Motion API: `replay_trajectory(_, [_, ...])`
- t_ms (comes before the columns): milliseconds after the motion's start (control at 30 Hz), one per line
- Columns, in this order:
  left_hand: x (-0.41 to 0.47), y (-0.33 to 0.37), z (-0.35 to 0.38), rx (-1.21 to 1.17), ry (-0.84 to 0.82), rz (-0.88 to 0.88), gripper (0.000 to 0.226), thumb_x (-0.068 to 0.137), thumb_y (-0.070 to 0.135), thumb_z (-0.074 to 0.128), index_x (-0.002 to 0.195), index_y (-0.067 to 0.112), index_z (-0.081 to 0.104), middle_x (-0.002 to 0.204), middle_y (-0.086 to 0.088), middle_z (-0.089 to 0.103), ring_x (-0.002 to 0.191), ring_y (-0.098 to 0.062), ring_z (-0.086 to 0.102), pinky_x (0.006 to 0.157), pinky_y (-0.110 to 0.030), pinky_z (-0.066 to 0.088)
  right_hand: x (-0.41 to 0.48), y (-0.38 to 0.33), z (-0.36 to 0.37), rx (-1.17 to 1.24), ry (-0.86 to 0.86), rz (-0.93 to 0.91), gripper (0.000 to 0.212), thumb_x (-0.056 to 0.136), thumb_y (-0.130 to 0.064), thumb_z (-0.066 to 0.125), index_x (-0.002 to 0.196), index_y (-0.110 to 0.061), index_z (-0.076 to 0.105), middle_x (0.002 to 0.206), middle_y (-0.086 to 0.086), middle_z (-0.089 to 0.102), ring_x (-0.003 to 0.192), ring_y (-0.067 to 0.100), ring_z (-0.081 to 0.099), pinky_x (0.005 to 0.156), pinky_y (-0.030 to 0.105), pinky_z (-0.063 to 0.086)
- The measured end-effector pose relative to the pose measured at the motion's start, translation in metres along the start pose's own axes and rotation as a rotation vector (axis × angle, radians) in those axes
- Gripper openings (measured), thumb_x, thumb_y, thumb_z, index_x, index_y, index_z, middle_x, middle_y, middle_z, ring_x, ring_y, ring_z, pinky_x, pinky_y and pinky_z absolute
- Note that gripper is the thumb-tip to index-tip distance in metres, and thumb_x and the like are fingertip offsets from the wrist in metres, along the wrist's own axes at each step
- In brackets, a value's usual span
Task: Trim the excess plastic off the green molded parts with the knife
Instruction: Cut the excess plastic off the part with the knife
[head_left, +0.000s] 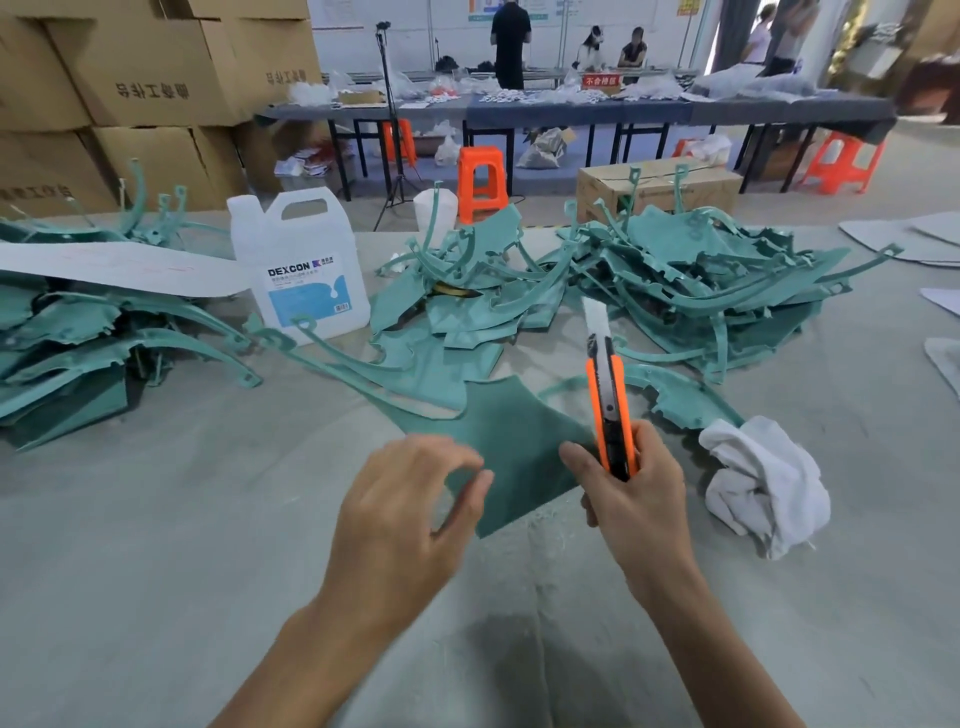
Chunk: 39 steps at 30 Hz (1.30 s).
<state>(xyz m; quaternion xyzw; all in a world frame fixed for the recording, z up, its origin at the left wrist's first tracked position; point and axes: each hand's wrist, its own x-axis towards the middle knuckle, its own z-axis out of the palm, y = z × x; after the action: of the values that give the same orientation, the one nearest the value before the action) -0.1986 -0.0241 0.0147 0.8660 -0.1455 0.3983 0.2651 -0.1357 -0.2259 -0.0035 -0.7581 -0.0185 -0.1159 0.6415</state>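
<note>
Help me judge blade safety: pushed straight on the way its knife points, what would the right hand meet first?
Likely the heap of green parts beyond the knife tip, though the right hand may hold it above them; depth unclear.

Up front, the green molded part (519, 441) shows matt plastic, faintly grainy. On the utility knife (607, 395), a glossy orange plastic handle and a dull grey metal blade. The crumpled white rag (763, 483) is soft cloth. The jug (298, 244) is translucent white plastic with a glossy label. The table cover (156, 519) looks like matt grey felt.
</note>
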Motion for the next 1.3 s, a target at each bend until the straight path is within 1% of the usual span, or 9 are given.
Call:
replay_trajectory(133, [-0.019,-0.014,0.002,-0.424,0.121,-0.811,0.040,0.073,0.064,0.069,0.077,0.031,0.047,0.064,0.013,0.047,0.058,-0.010,0.042,0.058,-0.028,0.039,-0.002,0.006,-0.007,0.161,-0.052,0.068,0.032,0.086,-0.016,0.080,0.083,-0.009,0.049,0.055,0.005,0.045,0.042,0.019,0.043,0.041,0.026,0.039])
replay_trajectory(233, [-0.011,-0.025,0.001,-0.647,0.099,-1.018,0.053,0.072,0.053,0.083,0.097,0.023,0.047,0.086,-0.005,0.064,0.069,-0.016,0.059,0.065,-0.035,0.050,-0.008,0.013,-0.009,0.233,-0.143,0.110,0.031,0.088,-0.015,0.078,0.082,-0.009,0.048,0.053,0.009,0.044,0.042,0.022,0.040,0.042,0.029,0.037])
replay_trajectory(333, [-0.003,-0.027,-0.001,-1.156,-0.077,-1.115,0.052,0.078,0.028,0.072,0.125,0.012,0.058,0.112,-0.013,0.074,0.089,-0.017,0.073,0.066,-0.027,0.058,-0.012,0.020,-0.010,0.226,-0.236,0.145,0.031,0.089,-0.012,0.077,0.080,-0.009,0.047,0.052,0.009,0.043,0.041,0.022,0.038,0.040,0.029,0.036])
replay_trajectory(433, [-0.001,-0.019,0.001,-1.344,-0.252,-1.081,0.033,0.089,0.010,0.062,0.121,0.006,0.071,0.118,-0.016,0.072,0.105,-0.026,0.072,0.077,-0.026,0.059,-0.018,0.023,-0.010,0.133,-0.334,0.141,0.031,0.089,-0.014,0.078,0.086,-0.004,0.048,0.051,0.005,0.047,0.039,0.023,0.044,0.037,0.030,0.037])
replay_trajectory(667, [-0.010,-0.021,0.012,-1.072,-0.090,-1.012,0.018,0.083,0.013,0.073,0.099,0.017,0.081,0.102,-0.015,0.077,0.095,-0.025,0.075,0.073,-0.025,0.058,-0.019,-0.001,-0.025,-0.433,-0.261,-0.063,0.043,0.085,-0.072,0.049,0.085,-0.030,0.057,0.066,-0.006,0.067,0.051,0.012,0.060,0.049,0.032,0.049])
replay_trajectory(867, [-0.014,-0.023,0.017,-0.771,-0.077,-0.891,0.027,0.090,0.017,0.074,0.090,0.044,0.079,0.092,0.006,0.079,0.090,-0.009,0.074,0.070,-0.017,0.055,-0.038,-0.004,-0.007,-0.559,-0.307,-0.190,0.047,0.086,-0.076,0.037,0.078,-0.030,0.048,0.064,-0.015,0.058,0.060,0.011,0.054,0.056,0.021,0.040])
replay_trajectory(1000, [-0.020,-0.021,0.016,-0.687,-0.038,-0.913,0.017,0.090,0.018,0.075,0.088,0.035,0.079,0.090,0.009,0.078,0.089,-0.005,0.074,0.072,-0.018,0.055,-0.029,0.002,-0.002,-0.654,-0.265,-0.100,0.039,0.095,-0.063,0.047,0.079,-0.027,0.051,0.056,-0.004,0.055,0.060,0.017,0.056,0.054,0.029,0.037])
replay_trajectory(1167, [-0.018,-0.020,0.010,-0.729,-0.017,-0.925,0.012,0.090,0.018,0.074,0.095,0.028,0.079,0.091,0.008,0.079,0.090,-0.007,0.074,0.069,-0.015,0.054,-0.036,0.006,-0.005,-0.527,-0.194,-0.151,0.049,0.088,-0.074,0.040,0.079,-0.028,0.054,0.059,-0.013,0.058,0.058,0.011,0.055,0.055,0.021,0.041])
replay_trajectory(1300, [-0.019,-0.015,0.014,-0.799,0.000,-0.952,0.010,0.087,0.022,0.078,0.091,0.030,0.081,0.093,0.004,0.079,0.090,-0.010,0.075,0.071,-0.018,0.055,-0.036,0.006,0.004,-0.541,-0.218,-0.116,0.041,0.093,-0.061,0.050,0.075,-0.024,0.052,0.053,-0.006,0.054,0.054,0.013,0.052,0.051,0.024,0.036])
